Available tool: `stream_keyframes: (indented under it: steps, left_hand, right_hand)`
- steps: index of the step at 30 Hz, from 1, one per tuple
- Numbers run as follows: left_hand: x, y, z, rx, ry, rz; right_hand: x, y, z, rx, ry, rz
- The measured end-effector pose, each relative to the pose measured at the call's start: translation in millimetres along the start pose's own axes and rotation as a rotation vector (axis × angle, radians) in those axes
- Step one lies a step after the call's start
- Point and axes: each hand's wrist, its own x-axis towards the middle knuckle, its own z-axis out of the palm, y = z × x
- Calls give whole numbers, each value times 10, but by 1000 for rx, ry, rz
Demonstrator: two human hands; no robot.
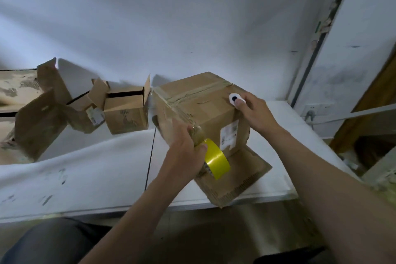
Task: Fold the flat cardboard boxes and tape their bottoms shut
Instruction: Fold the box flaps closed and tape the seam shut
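Observation:
A folded cardboard box [205, 111] stands bottom-up on the white table [85, 169], with tape strips crossing its upper face. My left hand [184, 148] grips a yellow tape roll [215, 161] against the box's near left edge. My right hand [255, 111] holds a small white cutter with a black button [235, 98] at the box's upper right edge. A loose flap of the box [235, 178] lies flat on the table toward me.
Three open cardboard boxes sit at the back left: a small upright one [128, 113], one beside it [90, 109] and a larger one [40, 122]. A wall socket [310, 111] is at the right. The table's front edge runs below my arms.

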Motion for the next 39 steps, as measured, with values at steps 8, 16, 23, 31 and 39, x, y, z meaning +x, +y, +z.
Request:
stream_keyframes:
  steps: [8,16,23,31,39]
  left_hand:
    - [-22,-253,-277,106,181,-8]
    - [285,-605,-806,88,50,4]
    - [-8,-850,-783,-517,22,-477]
    - [-59,-1007,-687,-701,41,-385]
    - [55,-976,-700,-904,-93,-476]
  right_hand:
    - [-664,-207,332,47,140,8]
    - [-1171,-575,627,-260,199,-38]
    - [-1025,-1189,676,-365,-210,-444]
    - [-658,-1684,900,-582,-442,-714]
    - [-549,-1732,986,-758,-486,-738]
